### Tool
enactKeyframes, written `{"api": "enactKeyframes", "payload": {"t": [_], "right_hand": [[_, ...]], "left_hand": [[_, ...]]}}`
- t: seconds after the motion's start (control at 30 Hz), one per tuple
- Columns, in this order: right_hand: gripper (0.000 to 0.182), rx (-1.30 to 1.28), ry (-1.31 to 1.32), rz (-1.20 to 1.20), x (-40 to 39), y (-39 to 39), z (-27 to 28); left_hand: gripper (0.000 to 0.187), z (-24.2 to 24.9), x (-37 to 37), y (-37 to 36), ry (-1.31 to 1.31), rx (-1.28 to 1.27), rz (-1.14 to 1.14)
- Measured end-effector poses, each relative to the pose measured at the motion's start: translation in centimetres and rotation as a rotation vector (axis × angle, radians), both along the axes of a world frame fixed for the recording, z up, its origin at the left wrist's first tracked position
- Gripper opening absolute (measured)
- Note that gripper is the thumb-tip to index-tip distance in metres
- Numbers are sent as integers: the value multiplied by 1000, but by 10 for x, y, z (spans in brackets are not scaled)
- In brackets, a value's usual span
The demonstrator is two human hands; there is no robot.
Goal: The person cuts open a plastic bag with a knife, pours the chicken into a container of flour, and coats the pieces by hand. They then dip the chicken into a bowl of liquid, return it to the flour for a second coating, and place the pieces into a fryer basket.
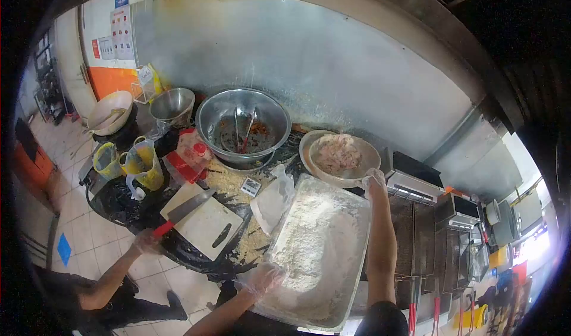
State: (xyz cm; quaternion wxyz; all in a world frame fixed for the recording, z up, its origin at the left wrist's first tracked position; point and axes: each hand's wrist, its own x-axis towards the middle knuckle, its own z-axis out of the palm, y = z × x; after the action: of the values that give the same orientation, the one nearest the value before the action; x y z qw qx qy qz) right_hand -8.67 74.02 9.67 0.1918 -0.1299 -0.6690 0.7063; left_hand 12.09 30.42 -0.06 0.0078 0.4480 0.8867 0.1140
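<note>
White flour [306,241] likely makes the tray [358,264] your left hand [269,278] touches heavy, best rim-held; your right hand [374,179] meets the bowl [336,180], both grips unclear.

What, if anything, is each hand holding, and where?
The right hand is at the rim of the meat bowl, the left hand at the edge of the tray; firm grip cannot be told.

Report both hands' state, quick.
Left hand: at the edge of the tray; open or closed cannot be told.
Right hand: at the rim of the bowl; grip cannot be told.
</note>
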Motion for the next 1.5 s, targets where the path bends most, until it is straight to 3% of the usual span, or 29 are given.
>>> {"api": "enactKeyframes", "payload": {"t": [0.03,0.1,0.13,0.23,0.3,0.33,0.37,0.43,0.47,0.53,0.67,0.7,0.77,0.83,0.87,0.9,0.97,1.07,1.17,1.27,1.33,1.4,1.47,1.5], "right_hand": [[7,162,64,26,1,10,-8],[9,58,26,6,21,-6,25],[10,697,152,10,28,-4,31],[22,1213,-144,166,17,10,25],[23,-213,77,6,20,-8,42],[23,-216,70,6,16,-8,40],[27,176,202,-61,12,-7,40],[30,569,333,-123,1,-2,48],[29,684,231,-101,-2,1,58],[28,-87,177,-43,5,-34,95],[24,-34,105,-99,6,-29,81],[19,441,244,-165,8,-25,66],[15,914,386,-222,-7,6,13],[25,-106,94,-204,-34,63,-50],[25,21,261,-8,-17,45,-40],[25,19,262,-5,-9,42,-31],[32,152,-10,65,7,33,-8],[33,193,-17,41,28,12,35],[34,394,-22,55,44,-1,92],[35,669,-48,126,61,-21,154],[36,882,-65,211,75,-46,185],[37,1074,-60,296,92,-74,202],[38,1255,-37,376,107,-106,206],[38,1337,-16,412,114,-119,205]], "left_hand": [[11,-9,1,1,6,16,-17],[12,-3,0,4,20,-4,-21],[12,2,0,5,35,-28,-26],[12,20,-3,3,-30,-15,-10],[12,26,0,4,-17,-43,17],[12,29,0,4,6,-65,44],[12,34,-1,4,2,-67,46],[12,40,-4,4,-53,-50,-9],[12,39,-4,4,-54,-50,-6],[11,32,-3,6,-41,-69,5],[10,10,-1,2,106,94,-3],[11,12,-1,2,56,65,-2],[11,26,0,1,7,37,8],[15,52,-1,-2,-87,10,29],[15,41,-1,-3,-85,9,32],[20,26,-1,-3,30,80,-12],[24,15,-1,-3,145,152,-57],[31,24,-2,0,106,68,-88],[32,15,-2,-1,79,28,-103],[29,20,-3,1,135,191,-107],[31,53,-11,7,-270,75,-17],[34,105,-11,8,-426,172,83],[38,119,-14,12,-590,261,185],[41,115,-18,16,-745,634,233]]}}
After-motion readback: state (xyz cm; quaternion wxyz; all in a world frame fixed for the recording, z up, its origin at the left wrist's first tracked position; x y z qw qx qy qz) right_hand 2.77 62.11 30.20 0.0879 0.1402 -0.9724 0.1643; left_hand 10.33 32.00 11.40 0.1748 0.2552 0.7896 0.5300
